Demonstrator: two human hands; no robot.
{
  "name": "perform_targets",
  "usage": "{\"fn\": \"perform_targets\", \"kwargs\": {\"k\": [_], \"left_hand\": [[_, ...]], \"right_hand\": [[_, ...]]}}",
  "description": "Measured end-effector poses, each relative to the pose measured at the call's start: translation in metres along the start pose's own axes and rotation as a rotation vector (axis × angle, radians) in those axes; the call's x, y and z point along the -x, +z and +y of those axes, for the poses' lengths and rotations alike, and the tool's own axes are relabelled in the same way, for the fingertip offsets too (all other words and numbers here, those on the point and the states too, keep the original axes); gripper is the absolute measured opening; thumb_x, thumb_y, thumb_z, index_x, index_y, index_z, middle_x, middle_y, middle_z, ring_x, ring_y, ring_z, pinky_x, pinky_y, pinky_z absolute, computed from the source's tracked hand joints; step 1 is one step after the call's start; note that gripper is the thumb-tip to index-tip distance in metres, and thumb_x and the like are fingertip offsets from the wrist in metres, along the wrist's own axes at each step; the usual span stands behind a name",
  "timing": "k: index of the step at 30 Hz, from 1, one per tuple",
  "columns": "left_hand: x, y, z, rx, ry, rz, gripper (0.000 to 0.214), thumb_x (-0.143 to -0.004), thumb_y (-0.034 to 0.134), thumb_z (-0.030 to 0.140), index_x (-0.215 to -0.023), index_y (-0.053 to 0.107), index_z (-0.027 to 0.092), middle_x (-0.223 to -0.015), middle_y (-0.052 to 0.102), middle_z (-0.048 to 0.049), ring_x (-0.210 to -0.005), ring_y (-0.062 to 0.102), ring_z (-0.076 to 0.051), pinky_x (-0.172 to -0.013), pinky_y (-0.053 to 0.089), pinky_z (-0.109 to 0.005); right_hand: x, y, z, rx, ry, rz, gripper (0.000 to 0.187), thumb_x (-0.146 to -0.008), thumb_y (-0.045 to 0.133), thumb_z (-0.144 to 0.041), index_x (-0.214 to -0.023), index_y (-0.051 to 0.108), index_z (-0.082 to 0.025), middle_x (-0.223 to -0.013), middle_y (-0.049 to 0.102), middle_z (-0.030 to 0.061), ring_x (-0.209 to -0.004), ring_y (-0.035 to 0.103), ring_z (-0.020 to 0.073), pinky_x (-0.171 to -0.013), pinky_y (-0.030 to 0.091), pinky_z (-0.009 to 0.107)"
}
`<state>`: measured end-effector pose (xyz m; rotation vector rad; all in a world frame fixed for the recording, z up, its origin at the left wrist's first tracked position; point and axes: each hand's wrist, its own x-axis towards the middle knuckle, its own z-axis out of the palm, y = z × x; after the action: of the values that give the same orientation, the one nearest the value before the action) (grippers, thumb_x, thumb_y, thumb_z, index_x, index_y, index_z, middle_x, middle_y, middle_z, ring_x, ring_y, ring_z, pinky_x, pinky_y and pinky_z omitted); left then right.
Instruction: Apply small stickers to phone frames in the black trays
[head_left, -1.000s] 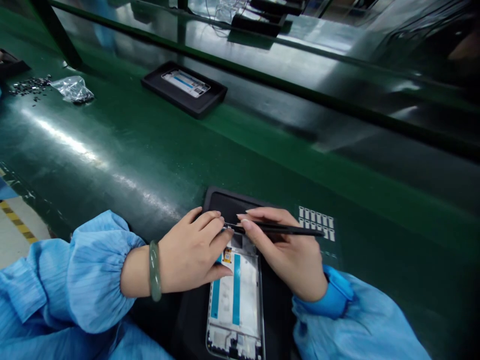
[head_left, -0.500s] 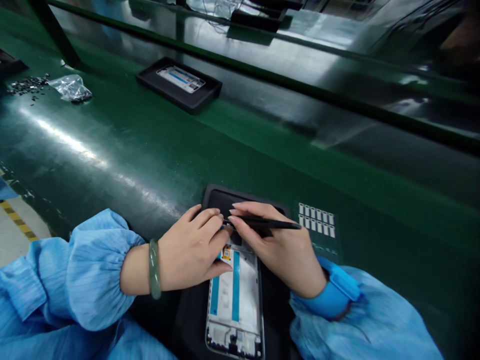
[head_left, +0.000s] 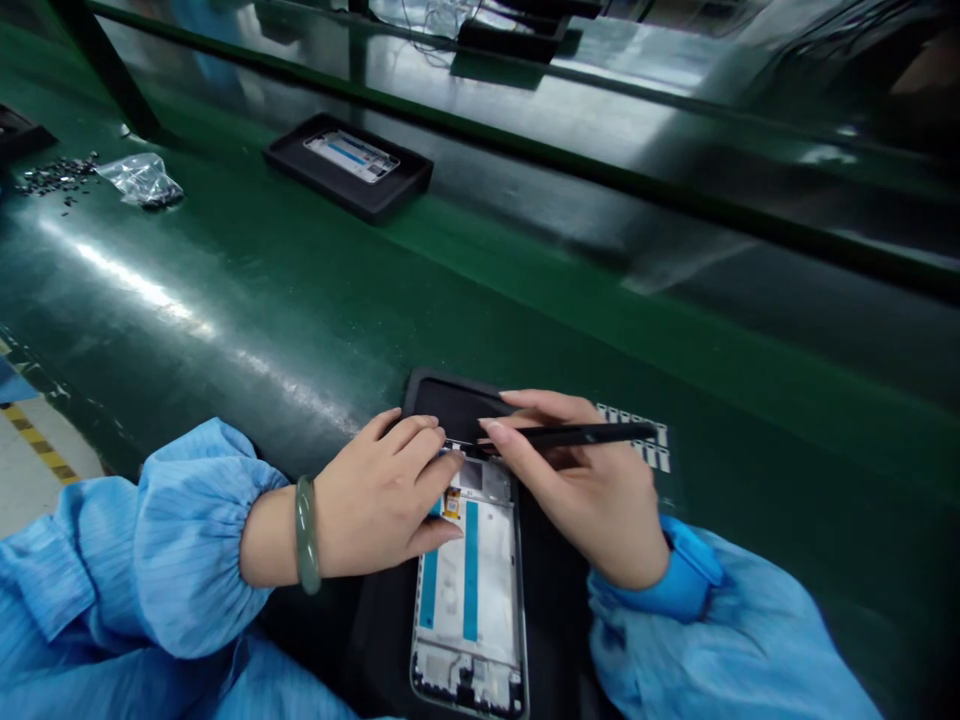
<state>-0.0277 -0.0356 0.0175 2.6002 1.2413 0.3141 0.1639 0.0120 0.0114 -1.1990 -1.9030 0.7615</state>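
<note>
A white phone frame [head_left: 471, 590] with blue strips lies in a black tray [head_left: 450, 400] at the near edge of the green belt. My left hand [head_left: 382, 495] rests on the frame's upper left corner, fingers curled and pressing down beside a small orange part [head_left: 452, 500]. My right hand [head_left: 592, 490] pinches black tweezers [head_left: 577, 435], whose tip meets the frame's top edge just by my left fingertips. A green bangle [head_left: 306, 535] sits on my left wrist. Both arms wear light blue sleeves.
A sheet of small white labels [head_left: 651, 445] lies right of the tray, partly behind my right hand. A second black tray [head_left: 345, 175] holding another frame sits further up the belt. At far left lie a plastic bag [head_left: 141, 180] and scattered small dark parts [head_left: 52, 175].
My right hand has shifted slightly right and up with the tweezers, uncovering more of the frame's top. The far tray has drifted left. My left hand has stayed in place.
</note>
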Motion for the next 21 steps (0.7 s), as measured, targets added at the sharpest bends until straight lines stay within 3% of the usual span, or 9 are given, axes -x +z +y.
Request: {"fn": "perform_targets", "kwargs": {"k": [5, 14, 17, 21], "left_hand": [[0.0, 0.0, 0.0, -0.003, -0.001, -0.015, 0.053, -0.085, 0.057, 0.046, -0.123, 0.05, 0.009, -0.12, 0.052, -0.0149, -0.12, 0.043, -0.03, -0.103, 0.035, -0.049], [-0.001, -0.002, -0.001, -0.031, 0.024, -0.012, 0.042, -0.086, 0.057, 0.044, -0.114, 0.054, 0.012, -0.118, 0.054, -0.0143, -0.122, 0.044, -0.03, -0.103, 0.036, -0.05], [-0.002, -0.003, -0.004, -0.008, 0.039, -0.024, 0.039, -0.084, 0.06, 0.045, -0.108, 0.054, 0.015, -0.118, 0.055, -0.013, -0.122, 0.044, -0.03, -0.103, 0.035, -0.052], [-0.002, 0.001, -0.011, 0.129, 0.003, 0.07, 0.054, -0.077, 0.067, 0.05, -0.109, 0.048, 0.011, -0.115, 0.056, -0.0149, -0.114, 0.051, -0.029, -0.101, 0.039, -0.048]], "right_hand": [[-0.001, 0.002, 0.0, 0.062, -0.109, -0.074, 0.02, -0.087, 0.06, -0.023, -0.106, 0.059, -0.022, -0.095, 0.066, 0.0026, -0.078, 0.067, 0.0143, -0.063, 0.056, 0.022], [-0.005, 0.002, -0.013, 0.168, -0.155, -0.152, 0.019, -0.088, 0.054, -0.019, -0.107, 0.057, -0.021, -0.097, 0.067, 0.0026, -0.08, 0.066, 0.0145, -0.074, 0.055, 0.026], [-0.009, -0.012, -0.017, 0.217, -0.169, -0.159, 0.014, -0.09, 0.053, -0.025, -0.102, 0.059, -0.022, -0.095, 0.067, 0.003, -0.086, 0.065, 0.0176, -0.078, 0.053, 0.031], [-0.005, -0.054, -0.003, 0.29, -0.149, -0.051, 0.015, -0.091, 0.044, -0.022, -0.095, 0.058, -0.024, -0.094, 0.063, 0.0054, -0.089, 0.061, 0.0213, -0.078, 0.051, 0.036]]}}
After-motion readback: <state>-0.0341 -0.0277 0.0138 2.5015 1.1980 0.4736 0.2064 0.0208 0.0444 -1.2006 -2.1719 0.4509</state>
